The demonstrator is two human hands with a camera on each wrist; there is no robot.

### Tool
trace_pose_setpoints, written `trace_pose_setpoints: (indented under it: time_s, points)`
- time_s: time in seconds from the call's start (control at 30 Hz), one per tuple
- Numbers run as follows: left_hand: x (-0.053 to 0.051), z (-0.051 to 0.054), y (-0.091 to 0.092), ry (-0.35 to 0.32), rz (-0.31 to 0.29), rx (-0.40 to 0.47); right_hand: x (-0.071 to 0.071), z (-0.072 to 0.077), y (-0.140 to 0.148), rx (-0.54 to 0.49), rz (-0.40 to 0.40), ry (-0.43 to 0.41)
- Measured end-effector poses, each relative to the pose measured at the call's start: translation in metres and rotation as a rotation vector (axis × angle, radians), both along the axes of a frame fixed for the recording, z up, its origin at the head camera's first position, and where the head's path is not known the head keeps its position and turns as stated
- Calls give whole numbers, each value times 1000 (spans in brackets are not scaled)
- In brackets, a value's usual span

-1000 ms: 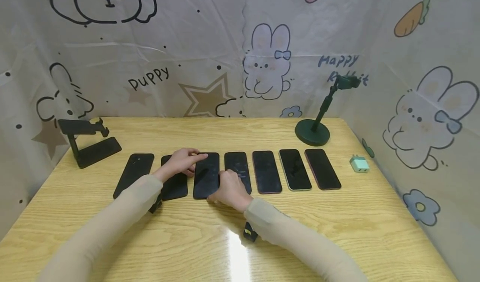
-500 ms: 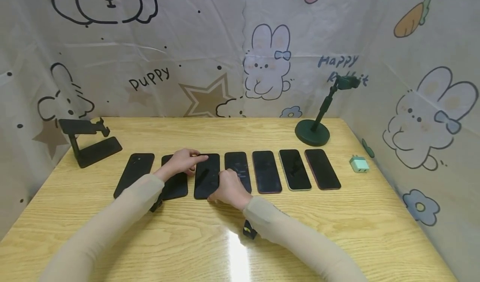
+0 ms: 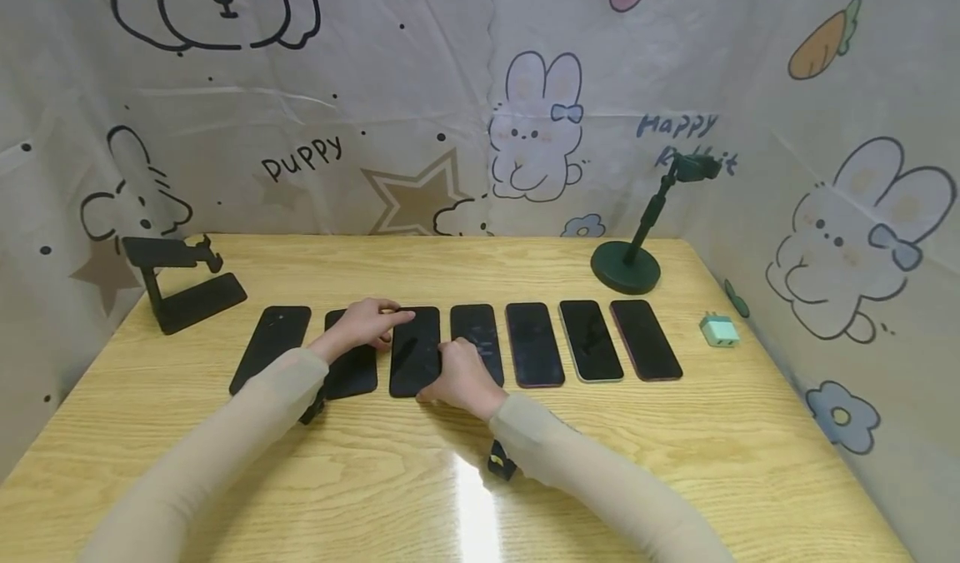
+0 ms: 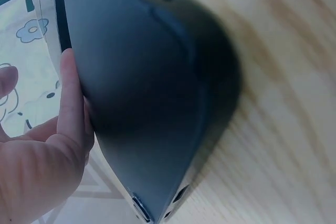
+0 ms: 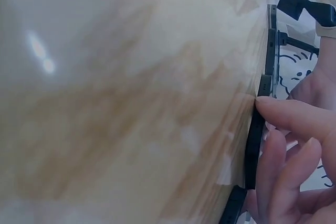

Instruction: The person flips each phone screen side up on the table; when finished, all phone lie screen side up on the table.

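Observation:
Several dark phones lie in a row; both hands are at the third phone from the left (image 3: 415,355). My left hand (image 3: 362,326) reaches over the second phone (image 3: 351,371), one extended finger at the third phone's upper part and others by its left edge. In the left wrist view a straight finger of the left hand (image 4: 50,153) lies against a dark phone's edge (image 4: 142,77). My right hand (image 3: 463,377) pinches the third phone's lower right, its thumb at the bottom edge. The right wrist view has the right hand (image 5: 299,150) beside a phone's thin edge (image 5: 253,150).
A black folding stand (image 3: 198,302) stands at the table's back left. At the back right is a dark green round-based stand (image 3: 626,268). A pale green charger (image 3: 720,330) lies near the right edge. Printed cloth (image 3: 420,72) hangs behind the wooden table (image 3: 360,488).
The head view has shifted very slightly. Both hands keep their places at the third phone, and the row looks unchanged.

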State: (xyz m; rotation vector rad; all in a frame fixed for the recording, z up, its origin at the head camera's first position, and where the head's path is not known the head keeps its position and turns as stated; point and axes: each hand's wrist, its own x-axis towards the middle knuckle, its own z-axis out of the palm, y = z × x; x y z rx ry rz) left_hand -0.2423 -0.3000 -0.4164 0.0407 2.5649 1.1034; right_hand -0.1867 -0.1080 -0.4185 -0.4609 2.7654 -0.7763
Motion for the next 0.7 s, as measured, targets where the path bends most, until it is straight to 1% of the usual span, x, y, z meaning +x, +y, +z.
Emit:
trace_pose_setpoints:
  time_s: [0.13, 0.23, 0.37, 0.43, 0.5, 0.57, 0.7]
  points:
    - [1, 0, -1, 12, -2, 16, 3, 1, 0, 10, -4, 3]
    - [1, -1, -5, 54, 17, 65, 6, 1, 0, -4, -11, 13]
    - [1, 0, -18, 202, 46, 104, 10, 3, 0, -51, -32, 57]
    - [1, 1, -27, 277, 54, 85, 13, 4, -2, -79, -33, 77]
    - [1, 2, -37, 319, 64, 64, 15, 4, -4, -112, -27, 87]
    - [3, 1, -44, 331, 75, 53, 17, 5, -8, -146, -16, 87]
    - [6, -3, -56, 323, 95, 51, 19, 6, -16, -212, 15, 83]
